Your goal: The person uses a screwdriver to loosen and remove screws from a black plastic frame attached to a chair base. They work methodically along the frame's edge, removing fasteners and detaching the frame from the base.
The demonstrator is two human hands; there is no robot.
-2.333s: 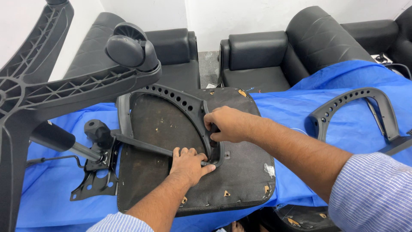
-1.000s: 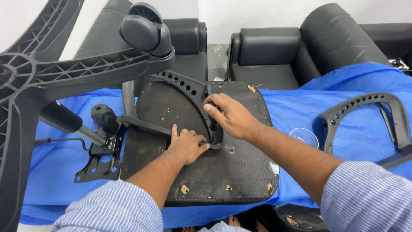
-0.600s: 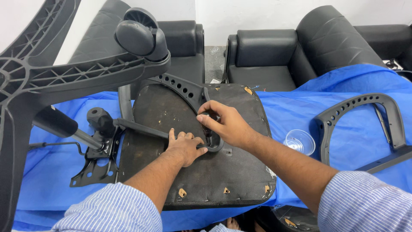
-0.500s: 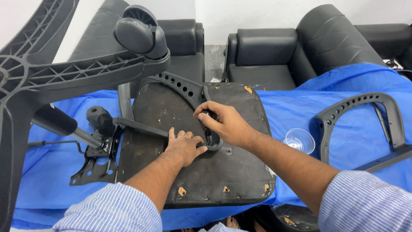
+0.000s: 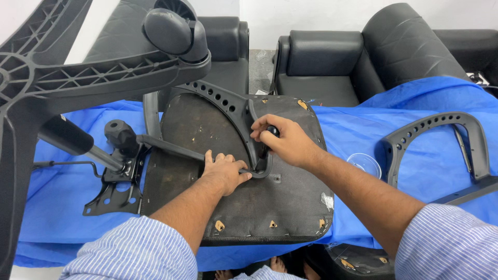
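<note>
We work an armrest onto an upturned office-chair seat.

Our left hand (image 5: 224,171) presses the black armrest bracket (image 5: 236,116) flat against the seat underside (image 5: 280,197) on the blue-draped worktop (image 5: 353,129); our right hand (image 5: 288,141) is closed around a dark tool handle (image 5: 272,131), probably a screwdriver. The second armrest (image 5: 441,140) lies unmounted, well apart.

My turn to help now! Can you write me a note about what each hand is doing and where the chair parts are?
Left hand: presses the armrest foot flat on the upturned seat.
Right hand: grip closed on a dark tool handle at that foot.
Second armrest lies loose on the blue sheet, beside a clear cup. Wheel base stands left; the lever plate overhangs the seat's left edge.
Done: first armrest placed. Left: fastening looks unfinished; second armrest not mounted.
</note>
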